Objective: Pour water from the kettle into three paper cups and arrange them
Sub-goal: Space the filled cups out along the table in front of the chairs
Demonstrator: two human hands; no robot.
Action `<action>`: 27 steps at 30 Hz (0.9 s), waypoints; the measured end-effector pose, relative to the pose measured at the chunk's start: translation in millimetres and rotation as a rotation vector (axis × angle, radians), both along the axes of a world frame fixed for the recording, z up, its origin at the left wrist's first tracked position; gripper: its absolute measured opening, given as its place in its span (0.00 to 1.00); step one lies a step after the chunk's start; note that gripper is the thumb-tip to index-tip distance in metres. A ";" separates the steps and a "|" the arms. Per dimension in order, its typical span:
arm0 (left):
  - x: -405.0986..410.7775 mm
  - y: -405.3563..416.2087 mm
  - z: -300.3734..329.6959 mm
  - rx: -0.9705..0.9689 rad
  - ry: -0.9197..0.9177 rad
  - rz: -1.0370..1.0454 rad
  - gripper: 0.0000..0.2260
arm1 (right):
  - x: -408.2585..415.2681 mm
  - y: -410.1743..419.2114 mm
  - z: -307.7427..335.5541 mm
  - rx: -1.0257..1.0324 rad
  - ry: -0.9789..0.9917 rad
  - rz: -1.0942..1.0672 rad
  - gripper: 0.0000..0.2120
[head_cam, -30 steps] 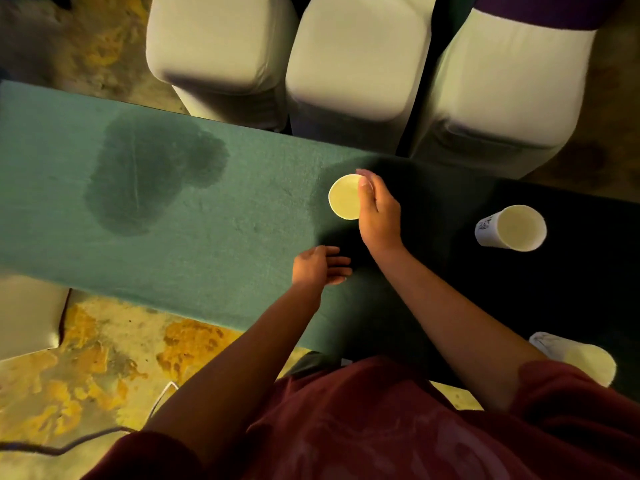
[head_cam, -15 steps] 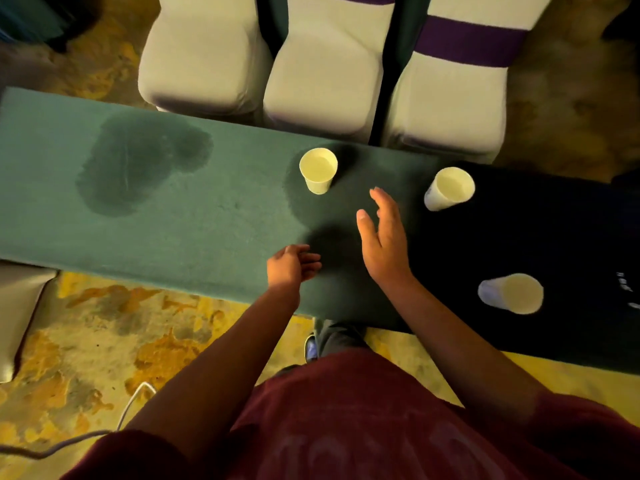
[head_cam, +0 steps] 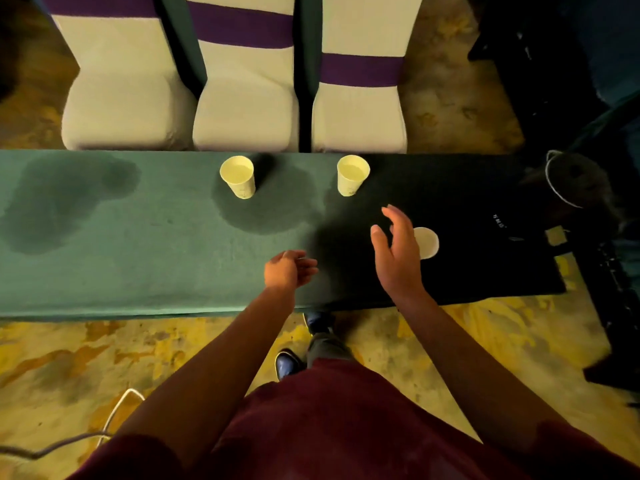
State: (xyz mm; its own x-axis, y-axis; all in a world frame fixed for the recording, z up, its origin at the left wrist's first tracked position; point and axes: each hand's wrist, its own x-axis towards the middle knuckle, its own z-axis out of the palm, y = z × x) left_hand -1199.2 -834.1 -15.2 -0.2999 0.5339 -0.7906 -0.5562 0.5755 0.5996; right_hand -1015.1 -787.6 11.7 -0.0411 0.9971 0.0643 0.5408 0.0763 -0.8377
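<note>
Three pale paper cups stand on the green-clothed table (head_cam: 104, 271). One cup (head_cam: 238, 176) is at the far edge, left of centre. A second cup (head_cam: 352, 174) stands to its right at the same edge. The third cup (head_cam: 426, 242) sits nearer me in the dark part, partly hidden behind my right hand (head_cam: 398, 251). That hand hovers with fingers spread and holds nothing. My left hand (head_cam: 287, 270) rests low over the table with loosely curled fingers, empty. A kettle-like dark vessel (head_cam: 571, 181) stands at the table's right end.
Wet patches darken the cloth at the left (head_cam: 65, 199) and around the first cup. Three white chairs with purple bands (head_cam: 242, 112) line the far side. A cable (head_cam: 114, 417) lies on the patterned floor near my feet. Dark equipment stands at the right.
My right hand let go of the left cup, drew back and swung right to the near cup. The view has pulled back and now takes in all three cups.
</note>
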 end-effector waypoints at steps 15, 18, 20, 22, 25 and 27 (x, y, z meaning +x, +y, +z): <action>97.0 85.2 -5.8 -0.143 0.009 -0.358 0.11 | 104.4 66.4 -40.3 -0.103 -0.092 -0.119 0.22; 117.4 97.3 -13.2 -0.163 -0.004 -0.386 0.11 | 115.2 68.6 -54.5 -0.200 -0.062 -0.090 0.23; 128.3 102.7 -18.2 -0.182 -0.007 -0.389 0.13 | 120.4 69.0 -62.7 -0.237 -0.051 -0.055 0.23; 137.8 106.5 -24.4 -0.209 -0.007 -0.392 0.14 | 125.9 68.2 -69.7 -0.279 -0.056 -0.016 0.23; 149.1 111.9 -30.3 -0.233 -0.019 -0.392 0.14 | 132.2 68.0 -78.0 -0.333 -0.045 0.043 0.23; 152.2 113.2 -33.6 -0.236 -0.031 -0.383 0.15 | 133.6 67.3 -80.4 -0.350 -0.042 0.059 0.24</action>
